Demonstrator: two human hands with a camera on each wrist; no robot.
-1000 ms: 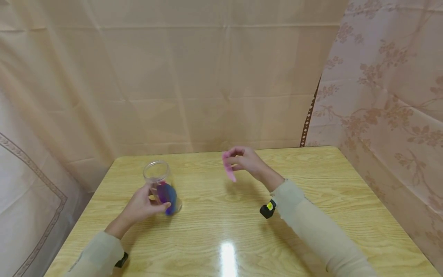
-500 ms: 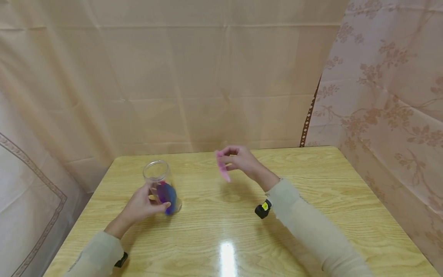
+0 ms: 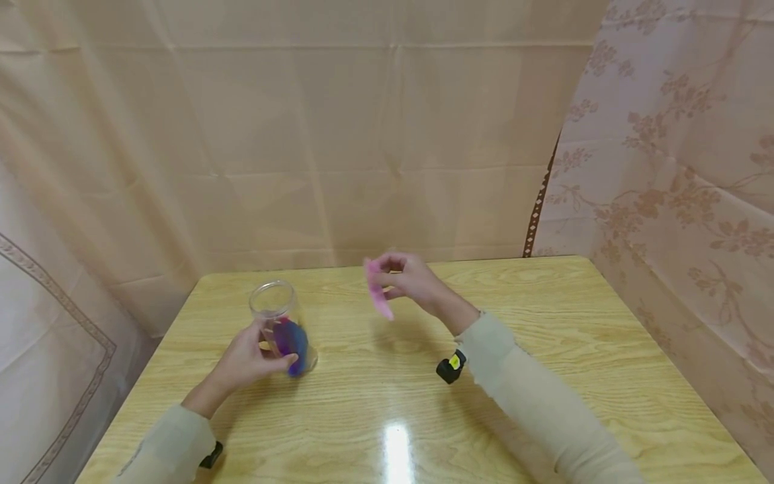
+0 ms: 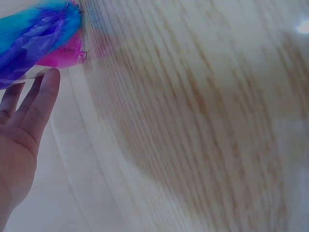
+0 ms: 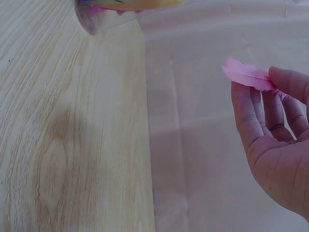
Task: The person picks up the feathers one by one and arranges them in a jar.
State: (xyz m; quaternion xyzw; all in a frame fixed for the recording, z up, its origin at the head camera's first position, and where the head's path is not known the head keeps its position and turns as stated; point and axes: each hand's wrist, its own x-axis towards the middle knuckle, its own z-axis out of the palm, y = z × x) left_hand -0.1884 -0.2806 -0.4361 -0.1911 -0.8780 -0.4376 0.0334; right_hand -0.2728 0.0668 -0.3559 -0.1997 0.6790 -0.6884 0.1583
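Near the table's left side stands a clear glass with several coloured feathers in it. My left hand grips its side between thumb and fingers. Through the wall, the left wrist view shows a purple feather, a turquoise feather and a magenta feather. Above the far part of the table, my right hand pinches a pink feather between thumb and fingers, to the right of the glass and apart from it. A yellow feather shows in the glass in the right wrist view.
The wooden table reaches back to a beige curtain. A flower-patterned curtain hangs on the right and a pale cloth on the left. Each wrist carries a small black camera.
My right hand has moved steadily left towards the glass, carrying the pink feather. The left hand and the glass stay in place.
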